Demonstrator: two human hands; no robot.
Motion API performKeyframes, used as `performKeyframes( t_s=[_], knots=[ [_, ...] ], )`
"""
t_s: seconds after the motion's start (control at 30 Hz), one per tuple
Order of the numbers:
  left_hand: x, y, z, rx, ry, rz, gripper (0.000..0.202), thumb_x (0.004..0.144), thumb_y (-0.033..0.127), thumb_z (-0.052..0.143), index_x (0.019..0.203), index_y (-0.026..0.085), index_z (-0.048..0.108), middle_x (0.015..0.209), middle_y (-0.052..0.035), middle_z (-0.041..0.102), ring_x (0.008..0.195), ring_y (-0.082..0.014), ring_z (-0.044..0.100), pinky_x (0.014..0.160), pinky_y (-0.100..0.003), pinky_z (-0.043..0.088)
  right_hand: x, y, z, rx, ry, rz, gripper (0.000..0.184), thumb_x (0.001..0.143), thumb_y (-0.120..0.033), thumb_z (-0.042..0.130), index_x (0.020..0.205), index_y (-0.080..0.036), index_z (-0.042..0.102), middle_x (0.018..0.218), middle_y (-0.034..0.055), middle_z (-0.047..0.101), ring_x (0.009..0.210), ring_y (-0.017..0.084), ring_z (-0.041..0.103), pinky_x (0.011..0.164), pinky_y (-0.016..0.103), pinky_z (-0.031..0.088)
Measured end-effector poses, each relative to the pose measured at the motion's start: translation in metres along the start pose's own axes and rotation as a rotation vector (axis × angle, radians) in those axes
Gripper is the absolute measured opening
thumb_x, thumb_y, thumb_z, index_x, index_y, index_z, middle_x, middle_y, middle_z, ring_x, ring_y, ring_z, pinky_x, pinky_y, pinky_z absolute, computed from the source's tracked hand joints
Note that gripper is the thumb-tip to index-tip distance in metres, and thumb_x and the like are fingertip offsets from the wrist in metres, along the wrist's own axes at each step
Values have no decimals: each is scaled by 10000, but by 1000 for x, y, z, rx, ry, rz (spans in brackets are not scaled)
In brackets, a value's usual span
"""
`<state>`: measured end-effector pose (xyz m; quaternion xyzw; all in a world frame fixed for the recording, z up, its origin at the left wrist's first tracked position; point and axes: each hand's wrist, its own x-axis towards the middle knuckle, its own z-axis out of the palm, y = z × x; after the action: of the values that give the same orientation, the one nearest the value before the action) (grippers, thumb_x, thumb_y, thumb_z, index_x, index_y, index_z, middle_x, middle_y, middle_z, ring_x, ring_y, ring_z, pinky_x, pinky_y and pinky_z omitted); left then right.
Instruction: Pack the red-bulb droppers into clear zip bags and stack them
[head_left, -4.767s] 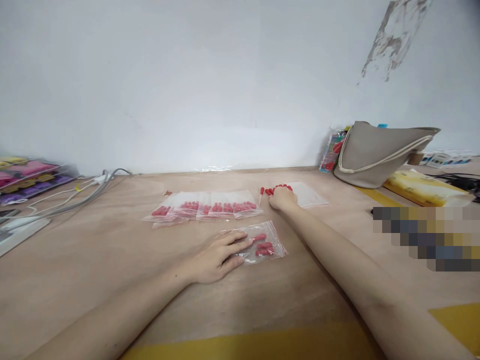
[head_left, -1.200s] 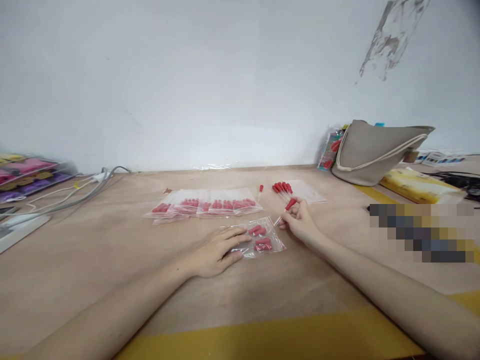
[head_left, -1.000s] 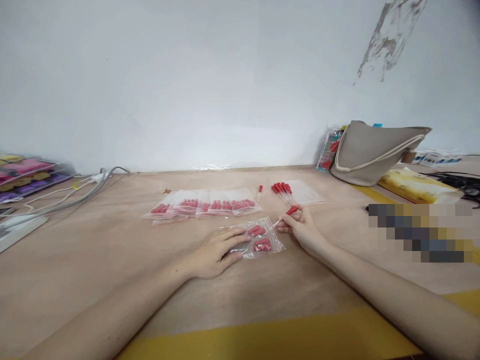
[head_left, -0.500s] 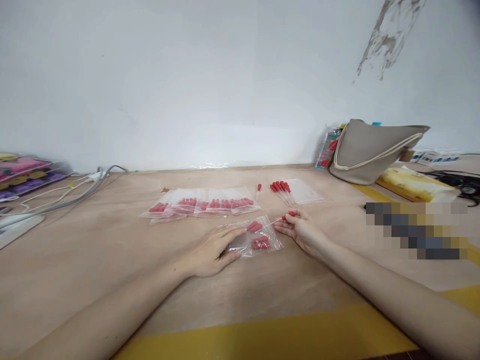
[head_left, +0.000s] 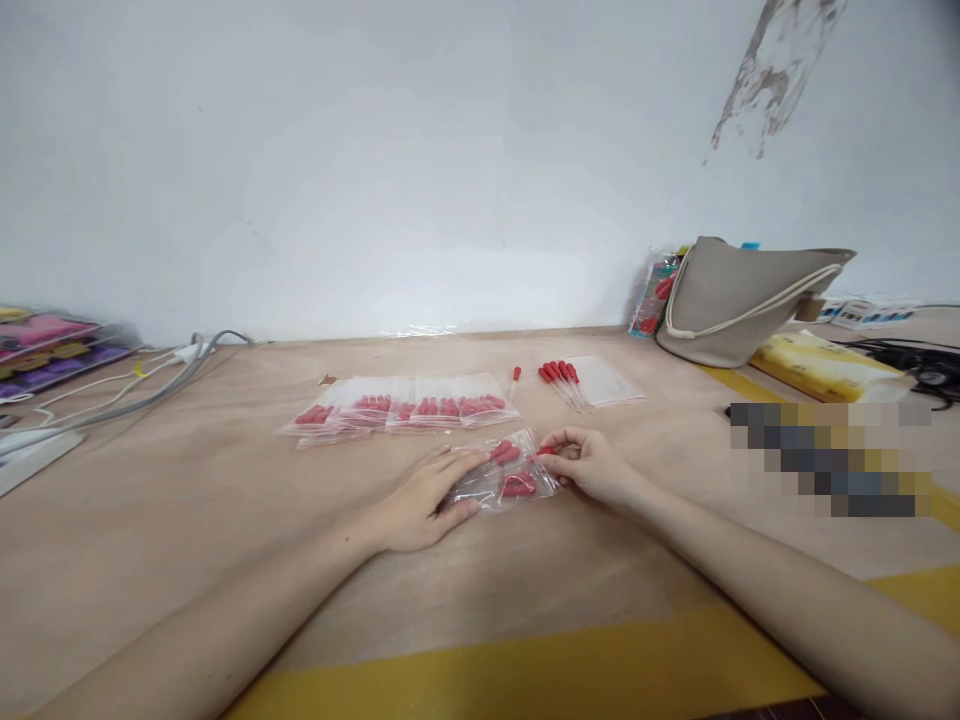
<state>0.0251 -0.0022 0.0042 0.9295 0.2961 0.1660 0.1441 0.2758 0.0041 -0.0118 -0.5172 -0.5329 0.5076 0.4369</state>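
Observation:
A clear zip bag (head_left: 487, 490) lies flat on the table with several red-bulbed glass droppers (head_left: 517, 486) in it. Across its left part rests my left hand (head_left: 427, 500), fingers stretched and thumb apart, pressing on the plastic. My right hand (head_left: 589, 465) is at the bag's right end, where the opening is, pinching a dropper (head_left: 545, 452) by its red bulb. The thin tube points left into the bag's mouth, though its tip is hard to make out. Just beyond my right hand, several loose droppers (head_left: 561, 374) fan out beside flat bags (head_left: 609, 382).
Filled zip bags (head_left: 405, 402) overlap in a row behind my left hand, with a single dropper (head_left: 516, 374) at their right. Cables (head_left: 161, 375) run along the left. A grey bag (head_left: 750, 300) and a yellow pack (head_left: 829, 368) stand at the right, near a blurred-out patch.
My right hand has moved left and slightly down, bringing the dropper from outside the bag's opening into it. My left hand stays on the bag.

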Motion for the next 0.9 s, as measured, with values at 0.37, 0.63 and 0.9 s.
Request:
performKeyframes(
  t_s=[0.37, 0.63, 0.9],
  knots=[
    [-1, -6, 3, 1, 23, 25, 483, 895, 326, 450, 1352, 272, 302, 1354, -42, 420, 1220, -242, 397, 1032, -453, 313, 5, -4, 8, -191, -114, -151, 194, 613, -279, 664, 752, -148, 629, 533, -41, 555, 406, 47, 395, 398, 182, 284],
    [-1, -6, 3, -2, 20, 23, 470, 901, 325, 442, 1347, 268, 305, 1355, -49, 414, 1218, -228, 402, 1028, -436, 329, 3, -9, -4, 15, -239, 44, 359, 657, -374, 646, 929, -158, 557, 544, -72, 543, 287, 7, 282, 303, 165, 159],
    [-2, -5, 1, -44, 8, 4, 542, 878, 377, 499, 1367, 300, 277, 1419, -45, 317, 1274, -240, 337, 1036, -435, 323, 14, -10, 6, -158, -175, 70, 358, 632, -464, 673, 788, -149, 603, 425, -75, 459, 340, 54, 388, 321, 166, 249]
  ],
)
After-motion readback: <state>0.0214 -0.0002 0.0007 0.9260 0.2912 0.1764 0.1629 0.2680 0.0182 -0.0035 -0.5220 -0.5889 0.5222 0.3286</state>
